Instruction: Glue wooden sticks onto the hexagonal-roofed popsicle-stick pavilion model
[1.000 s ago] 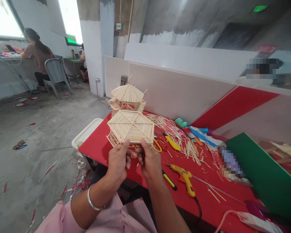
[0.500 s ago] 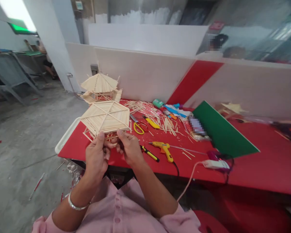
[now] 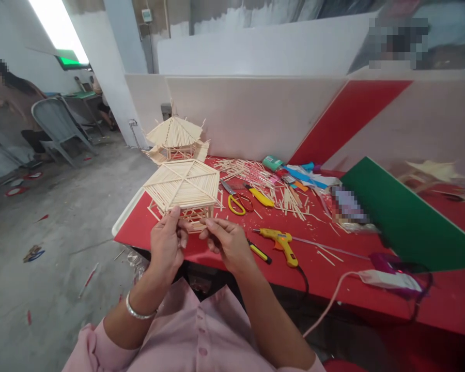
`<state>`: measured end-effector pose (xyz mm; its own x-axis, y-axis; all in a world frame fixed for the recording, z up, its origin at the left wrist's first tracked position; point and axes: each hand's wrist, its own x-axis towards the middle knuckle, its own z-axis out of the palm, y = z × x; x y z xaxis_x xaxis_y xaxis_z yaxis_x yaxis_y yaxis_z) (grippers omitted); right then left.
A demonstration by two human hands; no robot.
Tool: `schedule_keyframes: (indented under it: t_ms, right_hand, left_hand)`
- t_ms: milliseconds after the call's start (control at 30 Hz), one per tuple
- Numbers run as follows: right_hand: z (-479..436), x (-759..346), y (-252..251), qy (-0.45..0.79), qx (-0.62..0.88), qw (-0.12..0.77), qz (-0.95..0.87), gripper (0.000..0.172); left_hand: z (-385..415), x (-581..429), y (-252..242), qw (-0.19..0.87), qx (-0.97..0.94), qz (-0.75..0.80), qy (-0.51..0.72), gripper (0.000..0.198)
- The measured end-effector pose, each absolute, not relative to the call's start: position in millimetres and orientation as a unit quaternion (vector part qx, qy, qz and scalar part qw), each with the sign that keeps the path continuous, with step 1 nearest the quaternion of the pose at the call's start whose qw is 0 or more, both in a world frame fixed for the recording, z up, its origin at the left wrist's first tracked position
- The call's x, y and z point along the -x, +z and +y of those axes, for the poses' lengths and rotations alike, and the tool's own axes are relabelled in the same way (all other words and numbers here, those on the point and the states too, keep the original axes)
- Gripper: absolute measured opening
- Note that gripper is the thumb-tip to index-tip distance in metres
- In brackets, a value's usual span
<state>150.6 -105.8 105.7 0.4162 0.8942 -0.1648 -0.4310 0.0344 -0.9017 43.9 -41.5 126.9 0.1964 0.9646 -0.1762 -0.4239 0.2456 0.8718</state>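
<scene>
A hexagonal stick pavilion (image 3: pixel 184 183) with a slatted roof stands at the left end of the red table. My left hand (image 3: pixel 168 240) is at its front left, fingers closed, thumb up near the roof edge. My right hand (image 3: pixel 227 243) is pinched at the front, fingertips close to the pavilion's lower frame. What either hand grips is too small to make out. Behind stands a taller stick pavilion (image 3: pixel 174 133). Right of my right hand lie a yellow cutter knife (image 3: pixel 259 252) and a yellow glue gun (image 3: pixel 279 243).
On the red table (image 3: pixel 325 284) are scissors (image 3: pixel 236 201), loose sticks (image 3: pixel 292 201), a yellow-handled tool (image 3: pixel 260 196), a green bottle (image 3: pixel 272 163) and a leaning green board (image 3: pixel 414 222). A power strip (image 3: pixel 389 279) and cables lie at the right. A person sits far left.
The view has swung left, so the table things appear further right. My right hand has moved down from the roof edge, and the pavilion's front framework shows more.
</scene>
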Motion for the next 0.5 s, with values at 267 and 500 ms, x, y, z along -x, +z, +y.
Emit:
schedule_keyframes:
  t_ms: [267,500]
  right_hand:
    - [-113.3,-164.9,107.7,0.443,0.539,0.658,-0.282,0.031]
    - [-117.5,-190.9,117.7,0.016,0.662,0.583,-0.47,0.024]
  left_hand:
    - [-44.9,-40.7,125.4,0.689,-0.362,0.385,0.496,0.048]
    - [-42.6,-40.7,118.9,0.696,-0.367,0.377,0.488,0.048]
